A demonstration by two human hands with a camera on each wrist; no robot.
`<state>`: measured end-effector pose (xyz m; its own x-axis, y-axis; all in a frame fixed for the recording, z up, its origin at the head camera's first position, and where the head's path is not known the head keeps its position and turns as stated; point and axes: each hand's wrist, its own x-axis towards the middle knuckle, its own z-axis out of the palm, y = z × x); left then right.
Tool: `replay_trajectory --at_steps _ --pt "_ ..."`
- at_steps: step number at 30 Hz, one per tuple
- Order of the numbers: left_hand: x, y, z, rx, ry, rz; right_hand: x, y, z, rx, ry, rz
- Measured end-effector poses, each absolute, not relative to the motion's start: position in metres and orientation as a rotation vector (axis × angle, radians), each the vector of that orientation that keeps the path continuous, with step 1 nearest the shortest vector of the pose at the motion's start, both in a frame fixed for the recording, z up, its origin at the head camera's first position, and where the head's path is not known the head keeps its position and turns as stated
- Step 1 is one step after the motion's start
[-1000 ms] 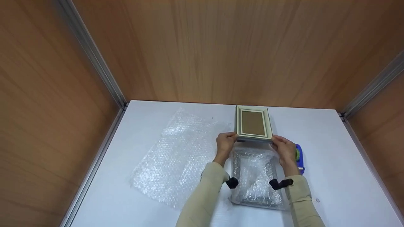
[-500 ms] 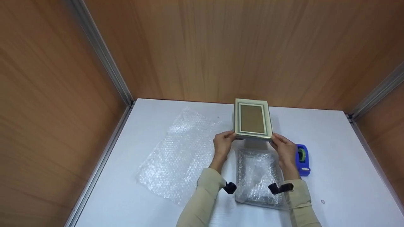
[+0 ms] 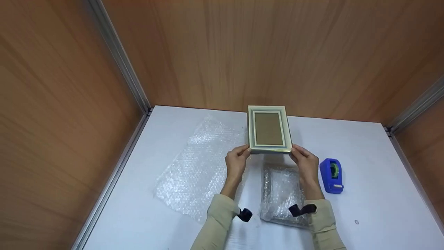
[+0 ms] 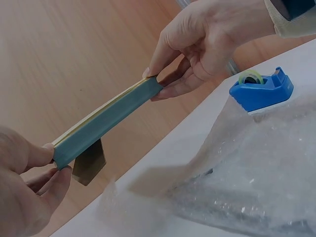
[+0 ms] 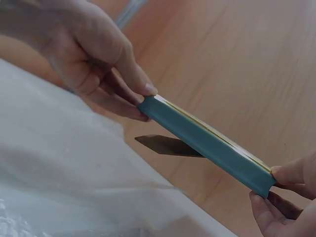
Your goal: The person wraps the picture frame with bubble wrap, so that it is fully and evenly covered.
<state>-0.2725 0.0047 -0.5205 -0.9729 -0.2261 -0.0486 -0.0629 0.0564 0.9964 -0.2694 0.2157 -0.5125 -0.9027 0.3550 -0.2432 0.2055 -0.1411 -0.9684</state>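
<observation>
A picture frame [image 3: 270,149] with a cream and pale green border and a brown middle is held up over the far part of the table. My left hand [image 3: 236,162] pinches its near left corner between thumb and fingers. At the near right corner, my right hand [image 3: 306,163] grips it the same way. Both wrist views show the frame's teal side edge [image 4: 108,121], with a stand leg [image 5: 168,145] hanging out beneath. Below the hands lies a flat bundle in bubble wrap [image 3: 281,194], a dark frame shape showing through it, partly covered by the right forearm.
A loose sheet of bubble wrap [image 3: 197,163] spreads over the table's left half. To the right of my right hand stands a blue tape dispenser [image 3: 332,176] with a green roll. Wooden panels [image 3: 222,52] enclose the white table [image 3: 364,156] at the back and sides.
Both hands have raised the picture frame and shifted it slightly left, tipping its face more toward the head camera. More of the tape dispenser shows beside the right hand.
</observation>
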Motion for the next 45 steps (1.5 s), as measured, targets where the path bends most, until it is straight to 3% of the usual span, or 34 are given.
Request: replay_trajectory --at_steps 20,45 --pt "-0.231 -0.055 -0.54 0.429 -2.13 -1.89 -0.254 0.153 -0.531 -0.431 -2.031 2.244" --pt "-0.195 -0.097 -0.578 0.641 -2.019 -1.922 -0.244 0.1 -0.577 -0.367 -2.068 2.324"
